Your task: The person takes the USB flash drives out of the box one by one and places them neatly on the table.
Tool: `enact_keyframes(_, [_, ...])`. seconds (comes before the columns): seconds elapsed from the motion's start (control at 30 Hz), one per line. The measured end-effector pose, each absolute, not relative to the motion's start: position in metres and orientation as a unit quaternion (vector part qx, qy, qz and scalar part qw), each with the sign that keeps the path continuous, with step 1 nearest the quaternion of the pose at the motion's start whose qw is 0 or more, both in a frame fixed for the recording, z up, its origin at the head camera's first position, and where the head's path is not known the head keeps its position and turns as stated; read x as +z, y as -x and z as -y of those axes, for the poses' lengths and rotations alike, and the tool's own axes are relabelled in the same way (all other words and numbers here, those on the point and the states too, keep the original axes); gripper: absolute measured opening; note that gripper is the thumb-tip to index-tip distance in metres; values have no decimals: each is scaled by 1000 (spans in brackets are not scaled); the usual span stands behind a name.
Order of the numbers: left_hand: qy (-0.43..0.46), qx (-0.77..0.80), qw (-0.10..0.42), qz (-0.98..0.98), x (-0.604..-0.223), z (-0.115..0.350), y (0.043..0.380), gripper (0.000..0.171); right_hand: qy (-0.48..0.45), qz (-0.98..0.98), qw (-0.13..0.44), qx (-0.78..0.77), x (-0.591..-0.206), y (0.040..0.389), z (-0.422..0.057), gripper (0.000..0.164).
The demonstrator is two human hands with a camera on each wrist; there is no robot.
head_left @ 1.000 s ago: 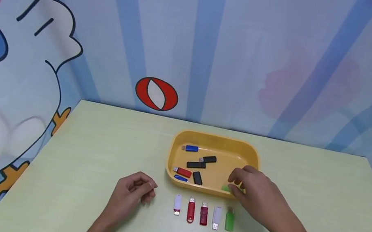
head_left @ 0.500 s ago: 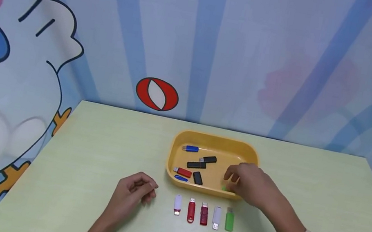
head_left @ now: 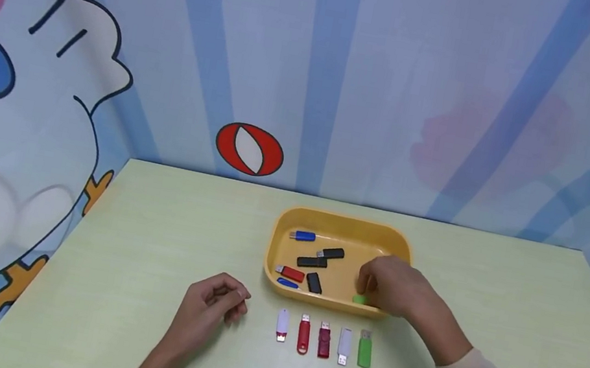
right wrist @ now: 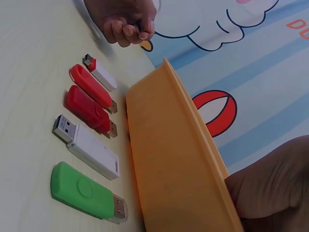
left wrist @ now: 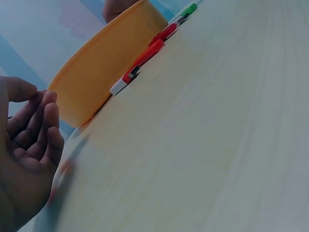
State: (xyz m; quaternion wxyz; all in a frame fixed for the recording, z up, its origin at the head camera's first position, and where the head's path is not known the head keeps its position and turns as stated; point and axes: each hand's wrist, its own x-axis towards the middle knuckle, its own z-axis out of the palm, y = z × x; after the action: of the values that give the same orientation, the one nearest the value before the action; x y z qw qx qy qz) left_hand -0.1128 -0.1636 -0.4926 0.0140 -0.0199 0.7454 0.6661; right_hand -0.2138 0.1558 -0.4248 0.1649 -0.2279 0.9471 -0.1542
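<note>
My right hand point(head_left: 394, 285) reaches into the near right corner of the yellow tray point(head_left: 347, 221). Its fingers curl down and pinch a green USB stick point(head_left: 359, 299), whose end shows beside them; the fingertips are hidden behind the hand, and behind the tray wall in the right wrist view. My left hand point(head_left: 211, 304) rests on the table left of the tray, loosely curled around nothing. In front of the tray lies a row of USB sticks: white and red point(head_left: 282, 325), red point(head_left: 304, 335), dark red point(head_left: 324, 340), white point(head_left: 344, 346) and green point(right wrist: 84, 191).
Inside the tray lie a blue USB stick point(head_left: 305, 236), a red one point(head_left: 292, 274), a blue one point(head_left: 287, 282) and several black ones point(head_left: 314, 283). Behind the pale table point(head_left: 185, 204) stands a patterned blue wall point(head_left: 393, 96).
My right hand has moved slightly left and down in the tray, its fingers closing in at the green USB stick. The left hand and the row have stayed put.
</note>
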Motion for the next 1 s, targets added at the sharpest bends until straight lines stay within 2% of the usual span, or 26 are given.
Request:
enact_keyframes(0.3, [16,663,16,-748,-493,163,113,10,193,-955,164,-152,-430,213,-154,14])
enact_keyframes(1.0, [21,660,12,-751,-492,163,112,10,162,-961,87,-208,-428,202,-153,16])
